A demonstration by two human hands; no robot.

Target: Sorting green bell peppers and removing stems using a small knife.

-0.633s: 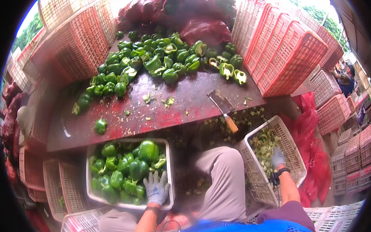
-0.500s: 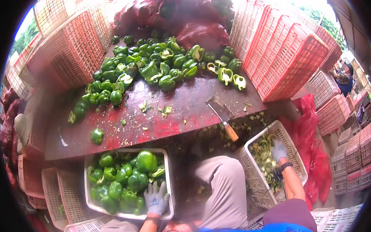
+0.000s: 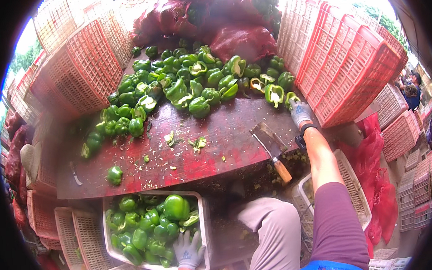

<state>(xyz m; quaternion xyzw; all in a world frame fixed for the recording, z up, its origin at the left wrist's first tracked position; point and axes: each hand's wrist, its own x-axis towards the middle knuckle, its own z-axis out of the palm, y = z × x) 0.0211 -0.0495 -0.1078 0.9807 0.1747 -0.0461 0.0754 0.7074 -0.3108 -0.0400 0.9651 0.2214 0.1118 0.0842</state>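
The left grip [image 3: 188, 251] lies spread beside peppers [image 3: 175, 208] in the crate [image 3: 205, 230]; touching the right grip [image 3: 301, 113], just ahead, a cut pepper [image 3: 292, 98] sits on the table [image 3: 225, 130], clamped or not I can't tell.

Green peppers [image 3: 199, 107] — glossy, smooth | red crate [image 3: 349, 66] — plastic lattice | cleaver blade [image 3: 269, 138]: dull metal | handle [image 3: 282, 171]: matt wood

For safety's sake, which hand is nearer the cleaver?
Right. The right hand is beyond the cleaver, to its right; the left hand is farther off, at the pepper crate.
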